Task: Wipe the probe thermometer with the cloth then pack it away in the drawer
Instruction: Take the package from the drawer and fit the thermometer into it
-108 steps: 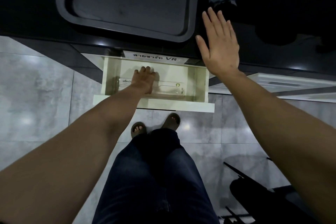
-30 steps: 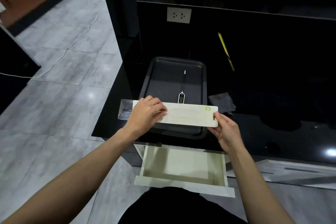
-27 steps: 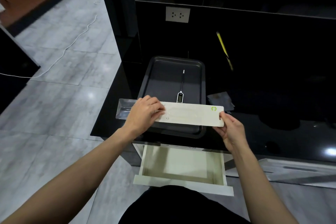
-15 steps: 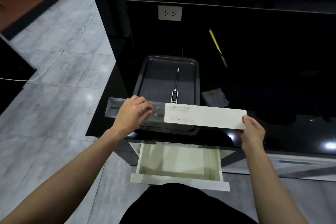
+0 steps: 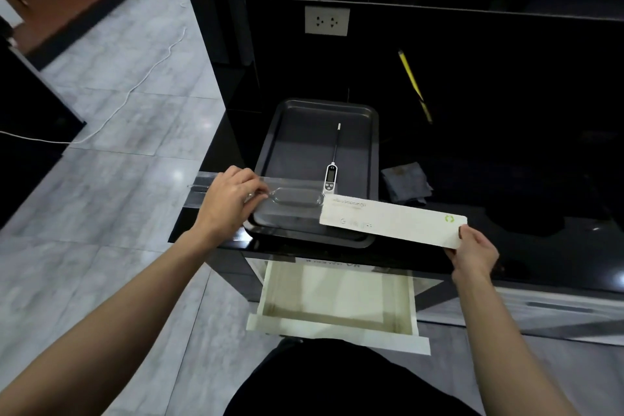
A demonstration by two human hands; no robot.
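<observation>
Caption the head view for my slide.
Left hand and right hand slide card sleeve off clear case; thermometer waits.

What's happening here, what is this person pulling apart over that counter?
The left hand holds a clear plastic insert while the right hand slides its white card sleeve off. The probe thermometer lies untouched in the dark tray, the cloth beside it, the drawer open below.

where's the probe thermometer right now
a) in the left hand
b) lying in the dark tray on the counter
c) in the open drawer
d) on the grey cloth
b: the probe thermometer lies in the dark tray, untouched, while the left hand holds a clear plastic insert and the right hand a white card sleeve.
</observation>
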